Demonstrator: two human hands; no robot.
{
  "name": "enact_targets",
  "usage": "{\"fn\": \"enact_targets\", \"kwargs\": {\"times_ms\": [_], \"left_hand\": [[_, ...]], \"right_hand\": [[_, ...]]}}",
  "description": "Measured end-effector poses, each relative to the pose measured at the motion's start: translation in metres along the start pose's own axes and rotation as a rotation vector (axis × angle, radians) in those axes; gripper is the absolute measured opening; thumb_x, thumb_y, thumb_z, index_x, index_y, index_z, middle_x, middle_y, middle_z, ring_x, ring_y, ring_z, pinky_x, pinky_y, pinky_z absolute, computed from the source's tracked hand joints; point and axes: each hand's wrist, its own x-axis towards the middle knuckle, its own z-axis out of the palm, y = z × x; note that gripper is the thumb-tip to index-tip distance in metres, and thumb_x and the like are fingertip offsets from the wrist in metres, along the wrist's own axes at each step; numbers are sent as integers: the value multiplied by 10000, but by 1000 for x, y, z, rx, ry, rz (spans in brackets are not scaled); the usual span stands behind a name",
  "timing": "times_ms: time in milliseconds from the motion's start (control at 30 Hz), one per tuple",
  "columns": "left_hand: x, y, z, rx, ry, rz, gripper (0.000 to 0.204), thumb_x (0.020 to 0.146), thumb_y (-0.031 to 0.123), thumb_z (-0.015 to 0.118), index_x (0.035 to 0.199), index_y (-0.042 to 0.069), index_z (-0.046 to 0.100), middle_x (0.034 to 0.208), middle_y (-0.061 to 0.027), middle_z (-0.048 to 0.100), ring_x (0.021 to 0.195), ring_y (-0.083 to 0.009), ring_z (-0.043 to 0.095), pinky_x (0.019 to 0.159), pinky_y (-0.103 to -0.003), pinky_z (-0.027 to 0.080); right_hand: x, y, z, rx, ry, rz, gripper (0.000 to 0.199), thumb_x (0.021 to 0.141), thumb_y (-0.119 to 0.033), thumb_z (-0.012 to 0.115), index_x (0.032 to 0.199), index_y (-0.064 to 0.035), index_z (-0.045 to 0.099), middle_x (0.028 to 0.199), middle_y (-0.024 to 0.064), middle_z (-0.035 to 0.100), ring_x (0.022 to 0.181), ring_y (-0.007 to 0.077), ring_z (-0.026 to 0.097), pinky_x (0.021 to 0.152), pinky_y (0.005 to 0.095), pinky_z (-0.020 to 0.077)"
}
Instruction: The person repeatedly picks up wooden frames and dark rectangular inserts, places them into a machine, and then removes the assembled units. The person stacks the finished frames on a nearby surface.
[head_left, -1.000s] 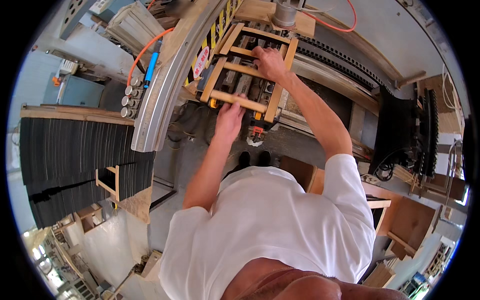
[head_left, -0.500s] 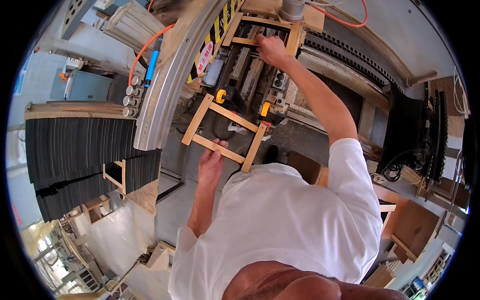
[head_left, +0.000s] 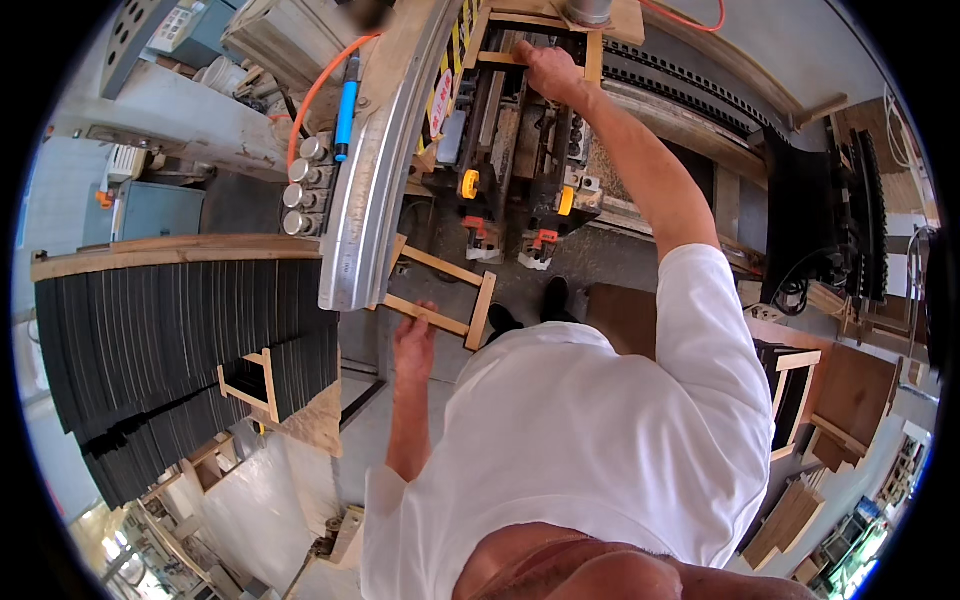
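Pale wood ladder-style frame [head_left: 440, 295], two rails with crosspieces, hangs low beside the curved metal guard [head_left: 385, 160]; left hand [head_left: 415, 340] grips its near rail. Right hand [head_left: 545, 70] clenches another frame [head_left: 540, 40] on the machine [head_left: 520, 170].

Bright, even workshop light through a strong fisheye.

Daylight washes the far left pale, and glare runs along the curved metal rail [head_left: 375, 190]. The white shirt [head_left: 590, 440] is nearly blown out. Shadows under the machine [head_left: 520, 150] stay soft. Straight edges bow toward the black rim; near-edge detail smears, centre stays sharp.
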Motion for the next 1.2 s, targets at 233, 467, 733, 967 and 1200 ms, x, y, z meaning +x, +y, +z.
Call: {"fn": "enact_targets", "kwargs": {"times_ms": [233, 467, 733, 967, 1200], "left_hand": [[15, -11, -52, 21, 18, 9, 345, 921, 61, 598, 1244, -32, 521, 1197, -110, 595, 1157, -220, 561, 1027, -361, 419], [25, -22, -60, 108, 76, -89, 315, 947, 103, 580, 1250, 40, 521, 1183, -61, 601, 1130, -185, 563, 955, -336, 416], [26, -36, -27, 209, 74, -92, 316, 951, 126, 587, 1245, 26, 527, 1188, -66, 597, 1117, -188, 564, 976, -362, 425], [10, -56, -2, 276, 141, -116, 360, 956, 116, 578, 1282, -14, 498, 1208, -102, 581, 1113, -214, 562, 980, -361, 447], [-3, -63, -16, 280, 162, -107, 337, 954, 117, 582, 1273, 28, 523, 1196, -70, 604, 1120, -195, 569, 962, -364, 435]], "right_hand": [[0, 14, 9, 190, -16, 72, 384, 812, -84, 665, 1169, -94, 525, 1103, 151, 664, 1050, 366, 608, 858, 451, 503], [11, 21, 4, 292, -71, 64, 442, 788, -117, 737, 1203, -78, 588, 1138, 132, 667, 1067, 315, 625, 925, 430, 504], [11, 19, 9, 212, -59, 64, 439, 760, -176, 763, 1174, -135, 624, 1096, 134, 667, 1049, 339, 619, 898, 449, 502], [-9, 6, -13, 296, -40, 147, 535, 807, -267, 729, 1280, -96, 549, 1135, 165, 650, 1063, 351, 611, 882, 450, 505], [-85, 41, -46, 405, 391, 575, 507, 914, -325, 621, 1310, -33, 502, 1170, 183, 636, 1073, 352, 613, 882, 448, 501]]}}
